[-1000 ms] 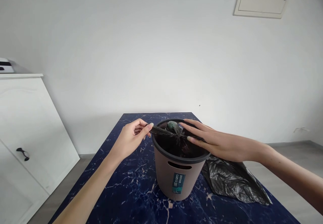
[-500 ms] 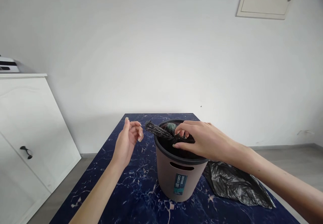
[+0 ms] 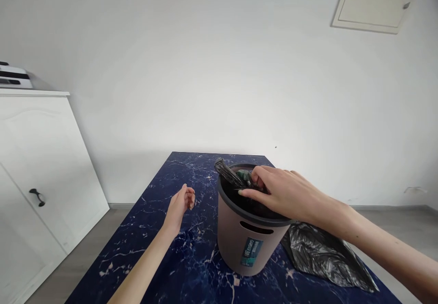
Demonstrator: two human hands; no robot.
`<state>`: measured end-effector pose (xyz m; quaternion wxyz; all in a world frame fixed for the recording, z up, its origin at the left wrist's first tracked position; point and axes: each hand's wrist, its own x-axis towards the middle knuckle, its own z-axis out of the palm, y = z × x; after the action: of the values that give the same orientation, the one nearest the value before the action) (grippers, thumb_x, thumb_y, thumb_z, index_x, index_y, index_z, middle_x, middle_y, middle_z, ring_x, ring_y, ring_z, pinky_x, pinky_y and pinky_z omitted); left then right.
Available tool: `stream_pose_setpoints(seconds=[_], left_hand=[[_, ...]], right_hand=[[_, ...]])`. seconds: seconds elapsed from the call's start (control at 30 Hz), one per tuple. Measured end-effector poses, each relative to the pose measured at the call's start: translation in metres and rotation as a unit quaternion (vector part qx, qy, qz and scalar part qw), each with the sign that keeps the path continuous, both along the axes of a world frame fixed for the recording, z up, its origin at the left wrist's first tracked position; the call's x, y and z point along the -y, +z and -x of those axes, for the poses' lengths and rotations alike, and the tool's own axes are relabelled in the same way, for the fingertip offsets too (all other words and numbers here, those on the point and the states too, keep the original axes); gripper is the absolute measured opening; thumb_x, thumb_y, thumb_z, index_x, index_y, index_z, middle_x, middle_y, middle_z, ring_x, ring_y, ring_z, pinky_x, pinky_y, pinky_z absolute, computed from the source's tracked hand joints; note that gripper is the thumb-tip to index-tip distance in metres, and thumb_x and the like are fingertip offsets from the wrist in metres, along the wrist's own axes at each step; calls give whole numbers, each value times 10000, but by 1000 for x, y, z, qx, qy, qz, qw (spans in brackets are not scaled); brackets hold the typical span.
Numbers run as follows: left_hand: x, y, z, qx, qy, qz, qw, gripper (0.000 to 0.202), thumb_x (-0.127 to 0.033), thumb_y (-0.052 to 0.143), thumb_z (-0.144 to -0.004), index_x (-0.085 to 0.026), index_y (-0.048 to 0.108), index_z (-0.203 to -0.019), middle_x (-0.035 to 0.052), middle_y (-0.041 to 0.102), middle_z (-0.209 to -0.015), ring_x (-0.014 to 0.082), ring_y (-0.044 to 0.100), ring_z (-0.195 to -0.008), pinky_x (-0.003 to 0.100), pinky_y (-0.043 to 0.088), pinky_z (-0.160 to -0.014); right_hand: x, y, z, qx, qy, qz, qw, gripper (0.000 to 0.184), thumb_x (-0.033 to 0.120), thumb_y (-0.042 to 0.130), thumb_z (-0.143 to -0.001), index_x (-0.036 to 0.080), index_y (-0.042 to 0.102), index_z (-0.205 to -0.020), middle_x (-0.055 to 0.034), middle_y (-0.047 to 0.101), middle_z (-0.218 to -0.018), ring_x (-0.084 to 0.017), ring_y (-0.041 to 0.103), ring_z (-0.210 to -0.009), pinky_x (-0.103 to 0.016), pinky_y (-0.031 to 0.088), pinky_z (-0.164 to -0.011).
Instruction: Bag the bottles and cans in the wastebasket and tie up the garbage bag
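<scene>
A taupe waste bin (image 3: 244,240) with a dark rim stands on a blue marbled table (image 3: 164,249). Inside it sits a tied black bin bag (image 3: 230,176), one twisted end sticking up over the far-left rim. My right hand (image 3: 282,192) reaches into the bin's mouth, fingers curled and pinched on the bag's knot. My left hand (image 3: 180,205) hovers left of the bin above the table, fingers loosely curled and apart, holding nothing.
A loose black plastic bag (image 3: 325,260) lies on the table right of the bin. A white cabinet (image 3: 37,171) with a dark handle stands at the left, a device on top. A white wall is behind, with a panel at top right.
My left hand let go of the bag's twisted end and dropped away to the left. My right hand went from lying flat over the bin to pinching the bag's knot.
</scene>
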<state>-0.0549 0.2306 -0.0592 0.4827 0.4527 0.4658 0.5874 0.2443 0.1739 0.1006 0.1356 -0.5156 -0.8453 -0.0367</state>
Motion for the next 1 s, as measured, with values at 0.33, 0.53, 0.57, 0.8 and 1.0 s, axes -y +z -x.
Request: stream_pose_setpoints(seconds=[0.33, 0.53, 0.57, 0.8, 1.0], left_hand=[[14, -53, -2, -112, -52, 35, 992, 636, -846, 596, -861, -214, 650, -815, -2, 571, -685, 195, 551, -644, 322, 460, -652], [12, -59, -1, -171, -68, 19, 983, 648, -856, 525, -894, -225, 645, -813, 4, 586, -682, 206, 555, -644, 329, 448, -651], [13, -60, -2, -180, -71, 17, 981, 642, -850, 517, -900, -227, 643, -812, 4, 590, -680, 206, 554, -640, 329, 448, -653], [16, -57, -5, -233, -78, 4, 969, 588, -784, 471, -961, -239, 638, -815, 1, 608, -685, 214, 583, -642, 328, 467, -681], [16, -61, -4, -272, -87, -9, 958, 594, -780, 449, -980, -240, 641, -826, 6, 631, -692, 220, 589, -642, 329, 460, -687]], right_hand=[[1, 5, 6, 15, 11, 5, 1000, 230, 276, 574, -1008, 262, 446, -818, -5, 680, -767, -205, 600, -647, -323, 339, -566], [14, 8, -1, -138, 11, -99, 985, 191, 403, 556, -1031, 267, 522, -902, -24, 692, -802, -213, 626, -677, -328, 388, -576], [15, 9, -2, -164, 7, -121, 979, 193, 416, 559, -1035, 266, 537, -915, -23, 695, -806, -211, 630, -680, -329, 399, -581], [2, 14, -8, -326, -11, -259, 909, 151, 408, 626, -1024, 258, 615, -1042, -33, 735, -891, -211, 686, -734, -336, 491, -609], [-27, 39, -30, -476, 25, -370, 798, 167, 375, 648, -986, 251, 538, -1008, -1, 626, -889, -170, 645, -723, -326, 482, -609]])
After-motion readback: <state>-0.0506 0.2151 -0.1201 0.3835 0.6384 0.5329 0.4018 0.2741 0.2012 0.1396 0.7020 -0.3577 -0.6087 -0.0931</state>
